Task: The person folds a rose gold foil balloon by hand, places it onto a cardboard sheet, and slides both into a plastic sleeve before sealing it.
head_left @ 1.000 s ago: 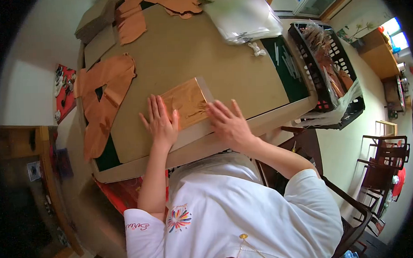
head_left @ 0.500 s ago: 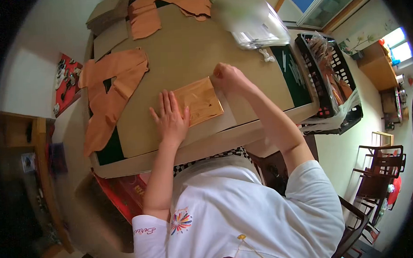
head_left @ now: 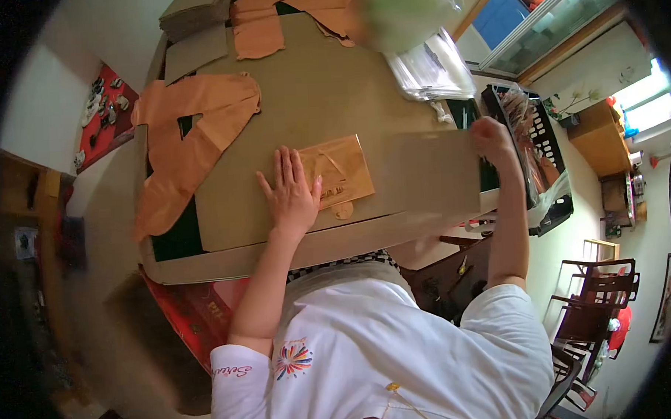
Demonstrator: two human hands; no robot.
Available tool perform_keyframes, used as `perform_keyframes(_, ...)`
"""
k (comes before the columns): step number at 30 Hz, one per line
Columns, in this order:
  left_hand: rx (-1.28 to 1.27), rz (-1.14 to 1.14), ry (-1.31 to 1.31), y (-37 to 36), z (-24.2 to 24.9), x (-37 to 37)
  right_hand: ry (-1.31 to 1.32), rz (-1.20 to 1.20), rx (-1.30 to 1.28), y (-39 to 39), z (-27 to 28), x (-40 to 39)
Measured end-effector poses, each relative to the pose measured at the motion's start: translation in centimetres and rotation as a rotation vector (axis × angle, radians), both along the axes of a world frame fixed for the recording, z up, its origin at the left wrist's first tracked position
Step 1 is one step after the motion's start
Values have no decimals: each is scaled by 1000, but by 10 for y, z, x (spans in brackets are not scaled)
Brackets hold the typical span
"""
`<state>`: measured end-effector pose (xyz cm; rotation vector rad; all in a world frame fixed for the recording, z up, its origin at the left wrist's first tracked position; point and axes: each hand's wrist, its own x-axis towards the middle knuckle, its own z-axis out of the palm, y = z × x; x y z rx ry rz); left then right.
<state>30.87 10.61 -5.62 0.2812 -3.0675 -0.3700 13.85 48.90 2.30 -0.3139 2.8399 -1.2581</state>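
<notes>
My left hand (head_left: 293, 198) lies flat with fingers extended, over the left edge of a folded orange-tan fabric piece (head_left: 339, 167) that has a shiny, film-like surface and small dark print. A small rounded tab (head_left: 342, 211) sticks out at its near edge. Off to the right, my right hand (head_left: 493, 141) is closed at the far right corner of a flat grey-brown cardboard sheet (head_left: 441, 175). The sheet is blurred by motion and sits to the right of the folded piece, apart from it. The fingertips of my right hand are partly hidden.
Unfolded orange fabric pieces (head_left: 193, 140) lie on the left and far side of the cardboard-covered table (head_left: 316, 84). A cardboard stack (head_left: 196, 22) stands far left. Clear plastic bags (head_left: 434, 69) lie far right, beside a black crate (head_left: 533, 143). A blurred green patch covers the top.
My right hand has moved right, drawing the cardboard sheet out from the folded piece. The piece's print and small tab now show. My left hand stays flat on it.
</notes>
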Motion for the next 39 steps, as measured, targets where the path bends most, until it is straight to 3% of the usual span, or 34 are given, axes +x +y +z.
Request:
perform_keyframes(3,-2,-10,25,-1,-1,-1,215,-343,209,3,31,15)
perform_keyframes(6,-44,-8,130,-2,-9,0,509,-328,60,-27,8,12)
perform_keyframes(8,-9,-12,74,-2,-3,1,560,-275,31,-52,-28,-2)
perform_keyframes(10,-11,-23,60,-1,2,1,324,-170,-231,-92,-56,-5)
perform_keyframes(11,-31,-29,74,-2,3,2,218,-87,-108,-96,-85,-21)
perform_keyframes(14,-42,-31,78,0,4,7,109,118,-230,-159,-105,-7)
perform_keyframes(19,-11,-40,76,-1,-3,10,15,243,-105,-205,-67,17)
perform_keyframes(26,-24,2,88,-6,-8,1,49,287,-87,-208,-76,3)
perform_keyframes(29,-18,13,87,-6,-5,2,-92,294,23,-208,-67,2)
perform_keyframes(32,-25,8,90,-6,-7,3,430,169,227,-221,-63,28)
perform_keyframes(35,-34,23,110,-5,-16,1,443,420,261,-234,-59,72)
perform_keyframes(39,-22,11,85,-7,-9,1,461,380,391,-241,-91,92)
